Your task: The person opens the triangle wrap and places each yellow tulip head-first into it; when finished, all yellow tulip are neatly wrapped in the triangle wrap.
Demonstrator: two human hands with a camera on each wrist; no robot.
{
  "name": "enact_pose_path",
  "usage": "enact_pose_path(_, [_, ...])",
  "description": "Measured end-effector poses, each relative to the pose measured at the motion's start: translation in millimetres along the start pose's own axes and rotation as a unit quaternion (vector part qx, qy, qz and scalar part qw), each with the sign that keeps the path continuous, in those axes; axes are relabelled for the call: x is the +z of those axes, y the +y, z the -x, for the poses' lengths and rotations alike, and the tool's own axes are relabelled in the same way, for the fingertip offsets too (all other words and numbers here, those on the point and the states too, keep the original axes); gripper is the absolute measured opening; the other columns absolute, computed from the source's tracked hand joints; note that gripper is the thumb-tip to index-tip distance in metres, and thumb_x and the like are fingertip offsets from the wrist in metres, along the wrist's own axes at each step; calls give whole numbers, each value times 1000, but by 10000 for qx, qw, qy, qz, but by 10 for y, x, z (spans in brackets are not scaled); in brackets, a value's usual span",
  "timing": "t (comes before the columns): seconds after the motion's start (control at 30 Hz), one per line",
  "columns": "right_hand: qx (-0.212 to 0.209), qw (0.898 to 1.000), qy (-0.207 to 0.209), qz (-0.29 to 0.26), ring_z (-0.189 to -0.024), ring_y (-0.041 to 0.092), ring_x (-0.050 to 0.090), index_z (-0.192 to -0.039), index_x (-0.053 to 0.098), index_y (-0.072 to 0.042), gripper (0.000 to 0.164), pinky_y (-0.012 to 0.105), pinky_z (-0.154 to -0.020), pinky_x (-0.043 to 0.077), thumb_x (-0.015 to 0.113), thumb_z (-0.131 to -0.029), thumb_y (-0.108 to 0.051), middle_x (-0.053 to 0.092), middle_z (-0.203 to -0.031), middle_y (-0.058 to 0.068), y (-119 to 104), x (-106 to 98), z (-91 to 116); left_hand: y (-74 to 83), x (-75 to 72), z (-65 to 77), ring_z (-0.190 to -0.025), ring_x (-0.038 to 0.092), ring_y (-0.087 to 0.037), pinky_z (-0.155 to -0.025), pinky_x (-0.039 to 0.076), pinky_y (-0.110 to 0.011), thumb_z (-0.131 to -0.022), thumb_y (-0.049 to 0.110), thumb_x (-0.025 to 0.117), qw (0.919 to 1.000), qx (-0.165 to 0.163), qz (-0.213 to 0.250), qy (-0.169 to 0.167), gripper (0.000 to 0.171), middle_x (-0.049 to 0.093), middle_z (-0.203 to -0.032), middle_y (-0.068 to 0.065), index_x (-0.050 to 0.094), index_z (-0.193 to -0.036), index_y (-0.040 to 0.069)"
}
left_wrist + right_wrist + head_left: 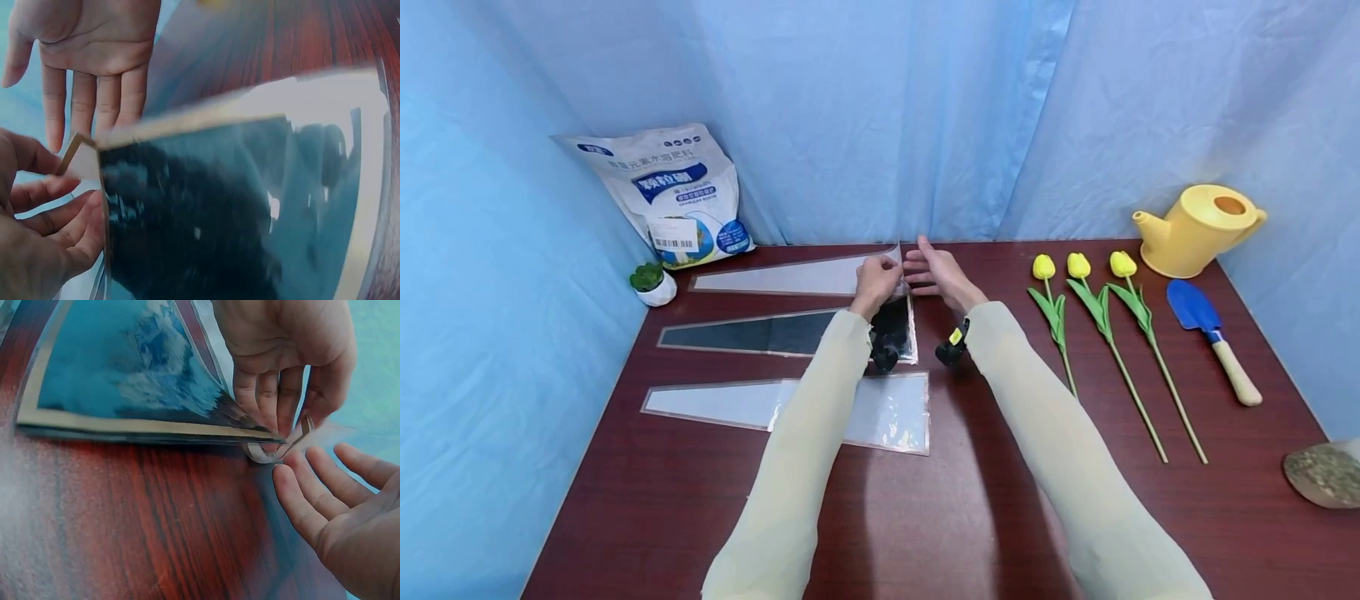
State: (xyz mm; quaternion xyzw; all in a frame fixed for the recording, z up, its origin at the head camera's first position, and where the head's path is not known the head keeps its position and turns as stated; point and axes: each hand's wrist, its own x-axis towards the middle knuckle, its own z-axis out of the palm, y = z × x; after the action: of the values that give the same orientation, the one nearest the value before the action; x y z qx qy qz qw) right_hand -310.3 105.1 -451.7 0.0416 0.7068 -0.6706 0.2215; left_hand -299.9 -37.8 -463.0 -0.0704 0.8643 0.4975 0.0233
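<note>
My left hand (874,285) pinches a lifted corner of the farthest tapered sheet (782,277), a pale panel with a clear border. In the left wrist view, the folded corner (80,156) shows between thumb and fingers of that hand. My right hand (946,279) is beside the sheet's wide end, palm turned toward it, fingers extended; in the right wrist view its fingertips are close to the corner, and whether they touch cannot be told. Nearer me lies a dark tapered sheet (752,333), partly under the left wrist. A second pale tapered sheet (715,402) lies closest, crossed by the left forearm.
A white fertilizer bag (662,196) and a small potted succulent (653,285) stand at back left. To the right lie three yellow tulips (1078,267) and a blue trowel (1193,307). A yellow watering can (1187,229) and a jar of dried material (1322,475) are farther right.
</note>
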Motion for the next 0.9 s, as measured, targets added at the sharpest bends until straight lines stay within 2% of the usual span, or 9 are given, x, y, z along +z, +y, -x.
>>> enact_pose_path(0.13, [54,10000,39,7,-132,34,57,-151,41,-7,66,46,-104,52,31,-106,-54,50,-152,15,34,7,-6,-3,1,19,-83,72,-26,-65,49,-24,-96,12,58,9992,-211,186,270,21,76,-92,-17,75,-99,1])
enact_pose_path(0.33, [208,9996,189,-16,-129,32,59,-151,42,-8,61,41,-98,56,35,-106,-49,52,-150,14,59,29,-40,-3,6,19,-92,71,-26,-88,57,-36,-94,13,66,9960,-434,406,664,17,76,-95,-15,78,-95,1])
enact_pose_path(0.43, [215,9994,257,70,-126,30,61,-151,42,-9,59,38,-94,58,38,-106,-47,53,-149,14,49,42,-54,-5,11,16,-93,72,-28,-91,57,-37,-92,13,68,9942,-478,559,787,16,76,-96,-16,78,-93,1])
enact_pose_path(0.6, [250,9991,285,194,-125,29,62,-151,42,-9,59,40,-94,58,41,-105,-47,54,-148,13,23,45,-69,-9,20,15,-88,72,-26,-90,56,-36,-89,14,73,9924,-463,667,929,14,76,-93,-15,79,-90,1])
enact_pose_path(0.73, [292,9987,297,279,-124,29,62,-150,44,-10,60,42,-94,58,42,-105,-49,55,-147,12,9,40,-82,-19,36,17,-76,73,-23,-85,58,-34,-87,14,76,9913,-432,839,921,13,76,-86,-13,79,-87,2])
enact_pose_path(0.9, [305,9972,464,501,-122,29,63,-146,47,-10,59,41,-91,60,44,-104,-50,58,-141,13,-11,64,-89,-29,47,26,-65,66,-14,-70,56,-26,-85,17,79,9905,-367,958,911,15,76,-79,-11,79,-83,2])
